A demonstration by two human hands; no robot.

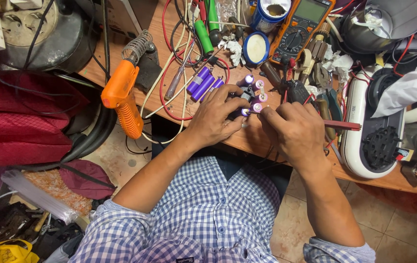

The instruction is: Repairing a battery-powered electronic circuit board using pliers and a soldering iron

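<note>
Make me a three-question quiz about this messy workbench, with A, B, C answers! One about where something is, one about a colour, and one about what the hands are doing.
1. Where is the orange glue gun?
A. At the table's edge, on the person's left
B. Inside the white bucket
C. On top of the meter

2. What colour are the battery cells?
A. Green
B. Purple
C. Yellow

3. What are the two hands doing?
A. Resting in the lap
B. Holding the glue gun
C. Both working on the battery pack

Answers:
1. A: the glue gun lies at the wooden table edge, left of the left hand.
2. B: the loose cells and the pack's cells have purple wraps.
3. C: the left hand grips the pack while the right hand has its fingers at its near end.
</note>
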